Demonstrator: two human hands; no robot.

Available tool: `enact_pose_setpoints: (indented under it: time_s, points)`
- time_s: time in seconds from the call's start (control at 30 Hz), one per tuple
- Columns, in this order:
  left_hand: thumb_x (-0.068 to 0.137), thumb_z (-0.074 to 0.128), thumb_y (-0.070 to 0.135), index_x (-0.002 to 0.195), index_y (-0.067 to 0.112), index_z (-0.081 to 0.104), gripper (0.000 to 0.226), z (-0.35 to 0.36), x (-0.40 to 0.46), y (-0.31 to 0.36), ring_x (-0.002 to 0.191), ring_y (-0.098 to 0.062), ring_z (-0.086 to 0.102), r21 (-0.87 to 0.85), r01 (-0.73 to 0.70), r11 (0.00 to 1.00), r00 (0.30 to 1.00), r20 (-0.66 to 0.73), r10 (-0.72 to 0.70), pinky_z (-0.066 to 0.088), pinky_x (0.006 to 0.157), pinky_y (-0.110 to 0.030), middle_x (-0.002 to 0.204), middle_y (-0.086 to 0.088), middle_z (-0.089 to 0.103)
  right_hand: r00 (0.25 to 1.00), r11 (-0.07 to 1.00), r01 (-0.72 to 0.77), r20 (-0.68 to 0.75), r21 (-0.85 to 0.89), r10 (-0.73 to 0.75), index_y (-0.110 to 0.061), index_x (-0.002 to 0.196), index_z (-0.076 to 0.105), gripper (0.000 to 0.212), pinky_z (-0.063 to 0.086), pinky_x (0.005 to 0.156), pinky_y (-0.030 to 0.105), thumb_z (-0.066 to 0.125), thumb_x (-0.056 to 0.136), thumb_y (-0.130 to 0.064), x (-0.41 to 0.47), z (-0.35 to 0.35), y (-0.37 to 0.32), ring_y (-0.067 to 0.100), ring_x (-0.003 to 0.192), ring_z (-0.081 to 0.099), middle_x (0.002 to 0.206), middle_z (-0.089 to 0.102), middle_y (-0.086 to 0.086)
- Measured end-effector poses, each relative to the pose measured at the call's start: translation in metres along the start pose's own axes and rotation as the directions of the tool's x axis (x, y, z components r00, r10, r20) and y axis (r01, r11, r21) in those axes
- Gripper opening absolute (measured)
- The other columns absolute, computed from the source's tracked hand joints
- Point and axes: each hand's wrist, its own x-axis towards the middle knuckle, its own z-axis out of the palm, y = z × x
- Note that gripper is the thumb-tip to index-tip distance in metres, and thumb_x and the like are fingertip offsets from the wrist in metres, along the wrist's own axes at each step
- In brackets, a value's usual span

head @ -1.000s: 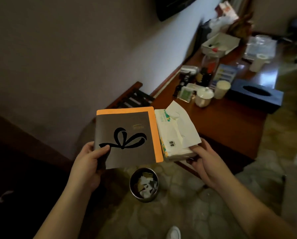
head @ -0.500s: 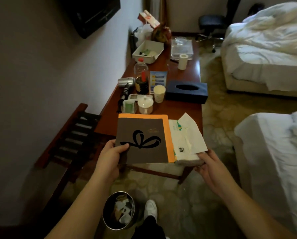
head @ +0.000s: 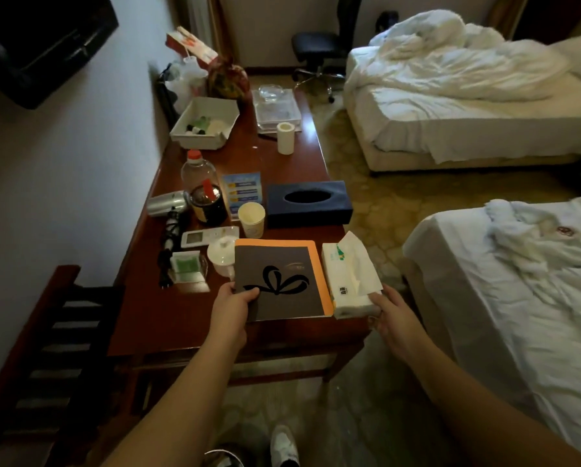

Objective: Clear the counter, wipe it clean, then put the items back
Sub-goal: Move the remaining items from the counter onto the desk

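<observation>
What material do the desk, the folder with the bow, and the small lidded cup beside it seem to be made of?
The desk looks like varnished reddish wood: glossy, with pale reflections. The folder, held by the left hand, seems matte card or paper: flat, thin, dark face with orange edge. The lidded cup looks like glazed white ceramic, smooth and slightly shiny, though plastic is possible.

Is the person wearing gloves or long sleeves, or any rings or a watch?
No gloves. The left hand and right hand are both bare, and both forearms are bare as far as the picture shows, so no sleeves come into view. No watch, bracelet or ring shows on either one, though the room is dim, so a thin ring could be missed.
</observation>
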Motion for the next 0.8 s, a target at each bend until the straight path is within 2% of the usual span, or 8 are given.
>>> enact_pose_setpoints:
  time_s: [0.1,0.23,0.43,0.6,0.8]
  points:
    - [0.088,0.063,0.007,0.117,0.019,0.054,0.032,0.007,0.025,0.003,0.1,-0.028,0.062,0.001,0.016,1.0,1.0,0.027,-0.016,0.055,0.083,-0.047,0.112,-0.006,0.064,0.999,0.999,-0.029,-0.034,0.016,0.029,-0.018,0.142,0.037,0.051,0.055,0.084,0.043,0.054,0.094,-0.014,0.022,0.006,-0.004,0.031,0.108,0.062,0.127,0.056,0.012]
    - [0.089,0.063,0.008,0.115,0.019,0.053,0.03,0.017,0.051,0.0,0.1,-0.027,0.063,0.052,0.026,0.998,0.998,0.06,-0.029,0.054,0.089,-0.049,0.113,-0.006,0.064,0.996,0.998,-0.056,-0.073,-0.004,0.056,-0.017,0.14,0.038,0.049,0.055,0.076,0.037,0.054,0.094,-0.012,0.045,0.012,-0.01,0.03,0.102,0.063,0.115,0.057,0.009]
    - [0.091,0.061,0.008,0.117,0.015,0.051,0.028,0.031,0.073,-0.009,0.095,-0.023,0.061,0.077,0.049,0.996,0.998,0.044,-0.053,0.054,0.081,-0.042,0.106,-0.004,0.061,0.99,0.995,-0.101,-0.102,-0.021,0.098,-0.016,0.142,0.038,0.052,0.053,0.072,0.035,0.055,0.093,-0.013,0.078,0.007,-0.009,0.028,0.101,0.063,0.119,0.056,0.011]
    - [0.092,0.06,0.007,0.117,0.013,0.05,0.027,0.034,0.09,-0.018,0.096,-0.024,0.06,0.094,0.077,0.993,0.997,0.022,-0.079,0.054,0.084,-0.045,0.105,-0.004,0.061,0.988,0.987,-0.117,-0.118,-0.109,0.104,-0.017,0.139,0.041,0.048,0.05,0.068,0.029,0.055,0.094,-0.015,0.096,0.007,-0.005,0.024,0.097,0.063,0.115,0.058,0.009]
    - [0.092,0.061,0.011,0.116,0.013,0.05,0.026,0.04,0.112,-0.027,0.099,-0.025,0.06,0.176,0.076,0.982,0.997,-0.034,-0.071,0.052,0.082,-0.041,0.115,-0.009,0.062,0.985,0.971,-0.143,-0.125,-0.191,0.12,-0.021,0.137,0.042,0.046,0.051,0.07,0.031,0.056,0.094,-0.014,0.122,0.006,-0.001,0.023,0.097,0.061,0.115,0.056,0.009]
